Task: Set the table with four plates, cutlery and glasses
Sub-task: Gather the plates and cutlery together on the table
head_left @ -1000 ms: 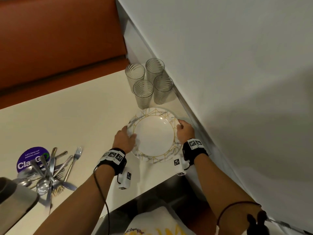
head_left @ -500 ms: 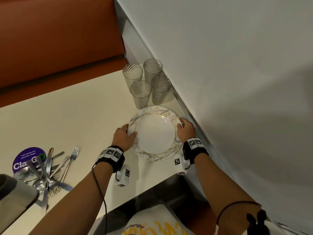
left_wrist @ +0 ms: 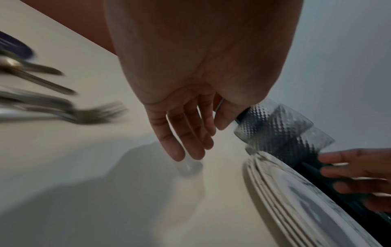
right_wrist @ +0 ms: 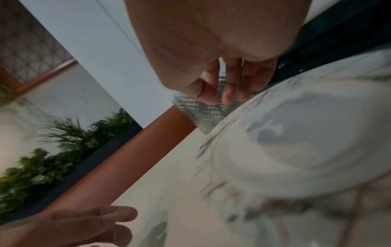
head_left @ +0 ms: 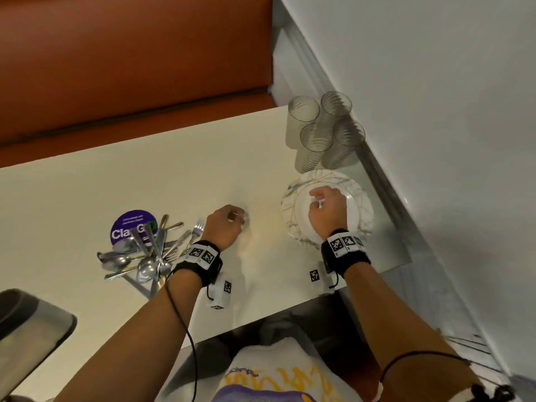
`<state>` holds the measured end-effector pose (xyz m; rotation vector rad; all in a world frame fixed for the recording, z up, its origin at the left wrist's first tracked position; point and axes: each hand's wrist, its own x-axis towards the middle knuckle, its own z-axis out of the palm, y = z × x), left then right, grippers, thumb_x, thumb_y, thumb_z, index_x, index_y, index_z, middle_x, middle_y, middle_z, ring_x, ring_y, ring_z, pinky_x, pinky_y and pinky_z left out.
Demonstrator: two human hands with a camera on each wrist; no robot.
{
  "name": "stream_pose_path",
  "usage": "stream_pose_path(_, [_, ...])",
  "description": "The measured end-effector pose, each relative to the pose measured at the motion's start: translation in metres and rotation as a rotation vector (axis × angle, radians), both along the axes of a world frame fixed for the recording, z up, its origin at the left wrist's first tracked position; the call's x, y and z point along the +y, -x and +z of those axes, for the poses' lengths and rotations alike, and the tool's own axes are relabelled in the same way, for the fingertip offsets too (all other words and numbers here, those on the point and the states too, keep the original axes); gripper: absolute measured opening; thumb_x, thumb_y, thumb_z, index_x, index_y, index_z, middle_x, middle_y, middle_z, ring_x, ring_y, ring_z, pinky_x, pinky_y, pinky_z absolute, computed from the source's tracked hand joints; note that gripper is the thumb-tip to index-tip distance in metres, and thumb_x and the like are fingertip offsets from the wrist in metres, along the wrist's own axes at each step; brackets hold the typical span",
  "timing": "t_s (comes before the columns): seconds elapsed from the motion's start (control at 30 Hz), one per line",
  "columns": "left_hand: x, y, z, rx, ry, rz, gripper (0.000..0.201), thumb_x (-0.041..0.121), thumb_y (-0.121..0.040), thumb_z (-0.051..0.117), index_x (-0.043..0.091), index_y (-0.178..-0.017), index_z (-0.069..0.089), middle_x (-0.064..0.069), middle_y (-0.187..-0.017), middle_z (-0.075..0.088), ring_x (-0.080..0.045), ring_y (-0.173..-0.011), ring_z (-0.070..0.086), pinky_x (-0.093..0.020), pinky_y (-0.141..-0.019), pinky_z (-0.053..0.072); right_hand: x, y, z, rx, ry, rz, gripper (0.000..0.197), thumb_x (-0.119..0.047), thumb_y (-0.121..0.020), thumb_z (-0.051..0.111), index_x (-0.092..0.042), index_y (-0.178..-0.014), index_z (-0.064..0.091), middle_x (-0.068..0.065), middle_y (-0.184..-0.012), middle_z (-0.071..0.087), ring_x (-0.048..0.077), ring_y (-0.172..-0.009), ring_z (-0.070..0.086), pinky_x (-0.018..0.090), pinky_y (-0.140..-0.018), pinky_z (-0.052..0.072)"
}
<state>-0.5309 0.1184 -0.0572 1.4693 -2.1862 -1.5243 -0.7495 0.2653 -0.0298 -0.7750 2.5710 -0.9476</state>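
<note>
The stack of round white plates with grey marbling and gold lines (head_left: pixel 362 198) sits at the right edge of the cream table (head_left: pixel 87 192), close to the grey wall (head_left: pixel 435 82); the left wrist view shows several rims layered together (left_wrist: pixel 275 187). The right hand (head_left: pixel 329 210) hangs over the middle of the top plate, fingers loosely extended and holding nothing (right_wrist: pixel 228 83). The left hand (head_left: pixel 224 229) is just left of the stack, above bare tabletop, fingers fairly straight and pointing down with nothing in them (left_wrist: pixel 184 137). Just beyond the plates, 4 clear ribbed drinking glasses (head_left: pixel 322 132) stand together in a tight cluster at the far right corner. To the left of the left hand lies a loose pile of metal forks, spoons and knives (head_left: pixel 148 253), partly covering a round purple sticker (head_left: pixel 130 224). An orange-brown bench seat (head_left: pixel 130 68) runs along the table's far side.
</note>
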Motion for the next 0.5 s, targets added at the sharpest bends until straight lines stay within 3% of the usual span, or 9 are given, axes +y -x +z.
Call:
stream_pose_path(0.1, [-0.014, -0.051, 0.007, 0.020, 0.016, 0.030, 0.020, 0.013, -0.102, 0.053, 0.016, -0.108, 0.071, -0.003, -0.095, 0.077, -0.020, -0.079, 0.075, -0.018, -0.063, 0.053, -0.030, -0.060, -0.002, -0.101, 0.014, 0.141, 0.026, 0.000, -0.090, 0.055, -0.018, -0.098, 0.071, 0.004, -0.105, 0.068, 0.019, -0.096, 0.063, 0.028, -0.088, 0.051])
stream_pose_path(0.27, [-0.047, -0.151, 0.008, 0.012, 0.031, 0.112, 0.018, 0.014, -0.103, 0.054, 0.018, -0.111, 0.070, -0.003, -0.099, 0.075, -0.018, -0.085, 0.074, -0.033, -0.081, 0.062, -0.077, -0.169, -0.014, -0.278, -0.026, 0.321, 0.025, -0.003, -0.095, 0.054, -0.021, -0.094, 0.072, -0.008, -0.097, 0.070, 0.002, -0.082, 0.061, 0.009, -0.073, 0.046])
stream_pose_path(0.3, [-0.054, -0.171, 0.007, 0.008, 0.015, 0.135, 0.016, 0.015, -0.103, 0.056, 0.020, -0.110, 0.069, -0.002, -0.098, 0.074, -0.017, -0.085, 0.074, -0.034, -0.082, 0.063, -0.086, -0.190, -0.014, -0.302, -0.036, 0.348, 0.025, -0.003, -0.096, 0.054, -0.020, -0.095, 0.073, -0.010, -0.095, 0.069, 0.000, -0.081, 0.061, 0.008, -0.072, 0.045])
stream_pose_path(0.4, [-0.069, -0.227, 0.003, -0.012, 0.042, 0.207, 0.013, 0.016, -0.102, 0.060, 0.024, -0.104, 0.069, 0.001, -0.090, 0.073, -0.011, -0.080, 0.071, -0.022, -0.078, 0.061, -0.106, -0.243, -0.019, -0.338, -0.048, 0.419, 0.024, -0.003, -0.094, 0.057, -0.019, -0.091, 0.074, -0.010, -0.092, 0.071, 0.001, -0.082, 0.064, 0.006, -0.071, 0.046])
stream_pose_path(0.5, [-0.077, -0.266, 0.000, 0.001, 0.025, 0.276, 0.013, 0.016, -0.100, 0.062, 0.025, -0.101, 0.071, 0.002, -0.092, 0.073, -0.010, -0.084, 0.071, -0.025, -0.081, 0.059, -0.118, -0.276, -0.022, -0.279, -0.130, 0.495, 0.025, -0.003, -0.092, 0.054, -0.019, -0.089, 0.074, -0.003, -0.097, 0.071, 0.011, -0.086, 0.067, 0.018, -0.078, 0.053])
